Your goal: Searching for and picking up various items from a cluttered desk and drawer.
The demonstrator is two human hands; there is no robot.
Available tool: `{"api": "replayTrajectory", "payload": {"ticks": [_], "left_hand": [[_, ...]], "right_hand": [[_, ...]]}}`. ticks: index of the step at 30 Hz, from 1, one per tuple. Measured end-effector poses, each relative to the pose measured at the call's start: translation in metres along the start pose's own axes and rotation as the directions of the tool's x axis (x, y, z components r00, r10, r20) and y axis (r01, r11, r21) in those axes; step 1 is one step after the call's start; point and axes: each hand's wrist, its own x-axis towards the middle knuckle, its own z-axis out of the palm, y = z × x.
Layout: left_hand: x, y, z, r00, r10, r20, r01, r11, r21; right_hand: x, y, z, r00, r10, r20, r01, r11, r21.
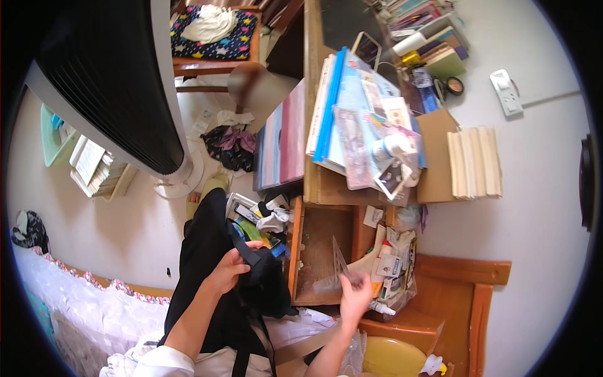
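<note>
Open wooden drawer (317, 232) before me: clock centre. Left hand (227, 271), 9 o'clock: fingers closed on black strap (249, 254), beside black bundle (267, 292). Right hand (355, 294), 5 o'clock: thumb and fingers pinching clear triangular ruler (339, 257), over drawer. Packed plastic bag (409, 290), 3 o'clock; tower fan (119, 75), 10 o'clock.

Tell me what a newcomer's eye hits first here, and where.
Probably the big black-and-grey tower fan, slanting across the upper left. Next, the cluttered pile with a blue folder on the desk, right of centre at the top. Then, lower centre, the left hand on a black strap and the right hand holding a clear pointed piece over an open wooden drawer.
</note>
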Motion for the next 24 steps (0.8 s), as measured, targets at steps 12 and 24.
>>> {"api": "replayTrajectory", "payload": {"ticks": [12,24], "left_hand": [[-0.021,-0.009,-0.023,0.992,0.106,-0.066,-0.099,0.990,0.104],[-0.033,-0.014,-0.028,0.989,0.094,-0.114,-0.081,0.990,0.116]], "right_hand": [[-0.056,0.035,-0.084,0.995,-0.023,-0.100,0.057,0.933,0.355],[0.034,-0.116,-0.097,0.816,-0.285,-0.503,0.503,0.780,0.374]]}}
